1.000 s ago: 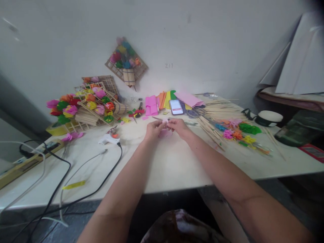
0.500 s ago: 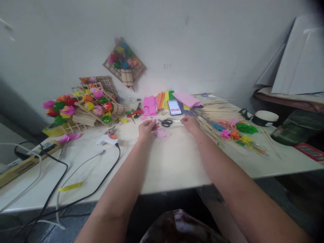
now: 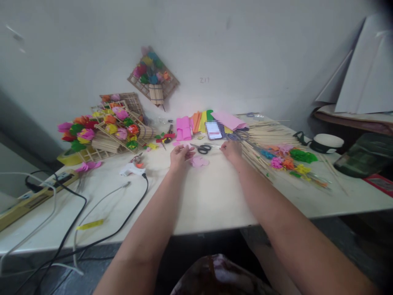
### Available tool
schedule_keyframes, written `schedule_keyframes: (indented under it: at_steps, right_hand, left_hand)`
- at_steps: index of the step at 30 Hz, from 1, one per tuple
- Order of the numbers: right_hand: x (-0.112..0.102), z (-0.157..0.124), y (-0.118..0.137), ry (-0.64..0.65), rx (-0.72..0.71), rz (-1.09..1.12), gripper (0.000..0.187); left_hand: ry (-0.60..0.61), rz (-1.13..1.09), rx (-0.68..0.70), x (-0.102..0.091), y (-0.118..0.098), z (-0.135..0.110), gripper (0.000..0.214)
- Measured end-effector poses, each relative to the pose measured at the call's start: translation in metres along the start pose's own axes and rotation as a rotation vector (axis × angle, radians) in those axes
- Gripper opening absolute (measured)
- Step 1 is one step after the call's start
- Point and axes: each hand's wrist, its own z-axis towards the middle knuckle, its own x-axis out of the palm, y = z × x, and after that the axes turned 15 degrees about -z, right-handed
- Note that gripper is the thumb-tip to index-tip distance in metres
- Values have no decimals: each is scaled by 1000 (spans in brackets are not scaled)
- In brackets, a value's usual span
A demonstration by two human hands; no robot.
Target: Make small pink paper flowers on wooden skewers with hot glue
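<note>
My left hand [image 3: 180,154] hovers over the white table [image 3: 208,196] with its fingers curled, pinching what looks like a small pale pink paper piece. Just right of it, pink paper petals [image 3: 199,161] lie on the table. Black-handled scissors [image 3: 203,148] lie between my hands, blades pointing right. My right hand [image 3: 232,150] rests knuckles-up at the scissors' blade tips, beside a heap of bamboo sticks [image 3: 264,135]. Its fingers are tucked out of sight.
A phone [image 3: 214,130] and coloured paper sheets [image 3: 196,122] lie behind the scissors. Paper flowers on stick racks [image 3: 104,131] stand at the left, and loose flowers [image 3: 288,159] at the right. A glue gun [image 3: 132,168] with its black cable and a power strip [image 3: 37,194] are at the left.
My hands, together on the pink paper a second ago, have parted. The right hand moved right toward the sticks, the scissors and petals now lie uncovered on the table.
</note>
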Motion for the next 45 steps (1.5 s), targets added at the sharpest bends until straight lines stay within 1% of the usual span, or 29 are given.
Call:
schedule_keyframes:
  at_steps: [4,8,13,18,20,23,25,27,31,33,34,36,37,40,43,45]
  right_hand:
    - [5,3,0,-28,-51,-44,20]
    - [5,3,0,-50,-76,-69,23]
    - [-3,2,-2,-46,-77,-94,24]
    - [-12,2,-2,-22,-24,-78,27]
    - [-14,1,-1,-31,-12,-67,27]
    - [-18,1,0,-71,-40,-17,28]
    - [-20,1,1,-94,-43,66,29]
    - [-20,1,5,-87,-13,202,28]
    - [-21,-4,21,-24,18,609,20]
    - [-24,-11,32,34,1,837,17]
    - [-26,-16,38,90,-6,932,15]
    - [-30,-25,49,202,-31,1075,11]
    - [-32,-29,54,239,-33,1142,9]
    - [-36,-38,64,345,-36,1284,7]
    - [-38,-42,69,439,-32,1321,9]
    - [-39,-44,70,471,-32,1326,10]
  left_hand:
    - [-7,20,-14,1,0,-1,38]
    - [-3,22,-20,0,0,-2,38]
    - [6,3,-27,0,0,-2,37]
    - [0,4,-28,-1,0,-2,37]
    - [5,0,-19,-1,0,-2,37]
    - [18,2,-17,0,0,-2,35]
    - [27,-7,-22,1,0,-3,34]
    - [40,-32,-35,2,-1,-3,33]
    - [62,-51,-85,6,-4,-5,34]
    - [77,-31,-84,8,-4,-6,34]
    - [87,-20,-73,9,-4,-7,33]
    - [107,-8,-47,10,-4,-7,32]
    - [115,-4,-37,11,-3,-7,31]
    - [132,31,0,12,-1,-7,29]
    - [137,89,55,11,1,-5,28]
    - [141,111,84,9,2,-3,28]
